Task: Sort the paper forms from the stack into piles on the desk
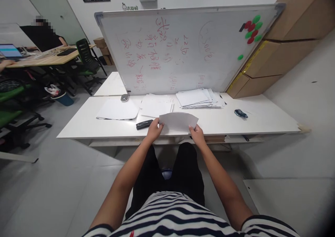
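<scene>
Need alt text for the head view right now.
Both hands, left hand and right hand, hold a sheet of paper over a white table's near edge, beside a black stapler, paper stacks and a leaning whiteboard.

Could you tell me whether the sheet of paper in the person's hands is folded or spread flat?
Cannot tell for certain: the paper looks flat, gripped by left hand and right hand.

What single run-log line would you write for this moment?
left hand: grips paper | right hand: grips paper | stapler: beside left hand | paper stack: behind, by whiteboard
</scene>
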Action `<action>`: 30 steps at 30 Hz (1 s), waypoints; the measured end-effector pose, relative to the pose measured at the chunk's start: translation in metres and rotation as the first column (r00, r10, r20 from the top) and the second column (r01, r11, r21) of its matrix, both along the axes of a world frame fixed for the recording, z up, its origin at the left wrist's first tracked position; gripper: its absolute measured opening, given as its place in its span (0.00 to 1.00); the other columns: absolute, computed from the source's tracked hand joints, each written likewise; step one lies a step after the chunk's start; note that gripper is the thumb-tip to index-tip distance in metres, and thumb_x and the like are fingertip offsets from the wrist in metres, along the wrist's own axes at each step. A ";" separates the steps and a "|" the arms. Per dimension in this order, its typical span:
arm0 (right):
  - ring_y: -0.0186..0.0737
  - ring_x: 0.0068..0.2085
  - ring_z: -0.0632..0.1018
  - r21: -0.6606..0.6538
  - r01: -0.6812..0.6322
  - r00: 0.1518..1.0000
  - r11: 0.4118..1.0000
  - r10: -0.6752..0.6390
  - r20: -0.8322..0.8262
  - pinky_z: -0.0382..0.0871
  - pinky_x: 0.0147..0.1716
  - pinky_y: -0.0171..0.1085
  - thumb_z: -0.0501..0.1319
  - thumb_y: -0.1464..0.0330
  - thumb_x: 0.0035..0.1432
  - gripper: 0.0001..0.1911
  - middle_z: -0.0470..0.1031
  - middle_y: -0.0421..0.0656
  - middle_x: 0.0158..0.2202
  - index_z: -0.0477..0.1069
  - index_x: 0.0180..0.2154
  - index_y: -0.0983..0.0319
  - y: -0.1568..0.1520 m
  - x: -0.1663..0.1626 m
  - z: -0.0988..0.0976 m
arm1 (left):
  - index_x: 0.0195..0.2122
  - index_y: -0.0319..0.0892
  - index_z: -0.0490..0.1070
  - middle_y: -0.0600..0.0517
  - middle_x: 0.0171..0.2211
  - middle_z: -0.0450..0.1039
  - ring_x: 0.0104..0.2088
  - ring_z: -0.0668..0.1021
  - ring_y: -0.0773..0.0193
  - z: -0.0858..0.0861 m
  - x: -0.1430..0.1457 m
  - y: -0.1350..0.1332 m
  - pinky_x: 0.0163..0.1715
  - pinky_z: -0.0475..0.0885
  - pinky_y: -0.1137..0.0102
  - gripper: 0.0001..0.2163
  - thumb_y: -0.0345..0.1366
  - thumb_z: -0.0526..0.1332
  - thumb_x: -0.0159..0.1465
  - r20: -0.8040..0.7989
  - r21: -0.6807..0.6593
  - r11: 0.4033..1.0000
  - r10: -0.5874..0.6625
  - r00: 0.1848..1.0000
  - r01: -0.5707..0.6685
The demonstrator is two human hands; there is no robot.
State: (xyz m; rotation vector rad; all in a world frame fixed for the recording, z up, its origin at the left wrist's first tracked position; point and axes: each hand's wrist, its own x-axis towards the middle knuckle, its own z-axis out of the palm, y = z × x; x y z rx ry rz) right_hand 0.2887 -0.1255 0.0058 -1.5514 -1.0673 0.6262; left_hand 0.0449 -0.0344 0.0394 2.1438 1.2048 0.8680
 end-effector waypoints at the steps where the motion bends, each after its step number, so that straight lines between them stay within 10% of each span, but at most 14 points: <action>1: 0.49 0.44 0.76 -0.005 0.031 0.999 0.999 -0.031 0.028 0.68 0.46 0.47 0.56 0.54 0.55 0.23 0.78 0.49 0.42 0.71 0.45 0.62 -0.005 0.001 0.001 | 0.49 0.45 0.66 0.48 0.44 0.71 0.43 0.72 0.59 0.005 -0.002 0.005 0.42 0.67 0.65 0.14 0.39 0.57 0.62 -0.077 0.041 0.998 -0.038 0.996 0.041; 9: 0.52 0.44 0.76 0.028 0.445 0.890 0.895 -0.446 0.095 0.67 0.44 0.44 0.54 0.52 0.56 0.27 0.77 0.54 0.42 0.74 0.43 0.68 -0.068 0.019 0.012 | 0.57 0.47 0.61 0.43 0.57 0.64 0.56 0.64 0.47 0.032 0.010 0.088 0.48 0.63 0.58 0.26 0.44 0.63 0.57 -0.703 0.119 0.971 -0.067 0.708 0.210; 18: 0.55 0.44 0.76 -0.066 0.673 0.736 0.736 -0.660 0.150 0.66 0.44 0.45 0.56 0.49 0.53 0.31 0.77 0.57 0.41 0.75 0.42 0.70 -0.133 0.040 -0.008 | 0.47 0.47 0.69 0.44 0.50 0.69 0.52 0.68 0.52 0.018 0.032 0.149 0.45 0.60 0.62 0.13 0.36 0.61 0.60 -0.843 0.151 0.848 -0.157 0.514 0.507; 24: 0.56 0.43 0.76 -0.119 0.684 0.729 0.719 -0.673 0.122 0.67 0.43 0.47 0.57 0.49 0.51 0.30 0.78 0.55 0.38 0.75 0.40 0.69 -0.146 0.032 -0.015 | 0.48 0.46 0.69 0.43 0.50 0.70 0.51 0.69 0.50 0.022 0.026 0.164 0.46 0.60 0.60 0.14 0.39 0.61 0.61 -0.800 0.145 0.922 -0.105 0.591 0.360; 30: 0.48 0.45 0.77 -0.155 0.590 0.741 0.792 -0.608 -0.284 0.70 0.46 0.45 0.63 0.55 0.51 0.25 0.78 0.49 0.43 0.73 0.45 0.66 -0.128 -0.004 -0.017 | 0.57 0.47 0.61 0.45 0.56 0.66 0.56 0.65 0.50 0.021 -0.023 0.112 0.52 0.60 0.59 0.23 0.50 0.54 0.63 -0.582 0.200 0.971 0.007 0.813 0.135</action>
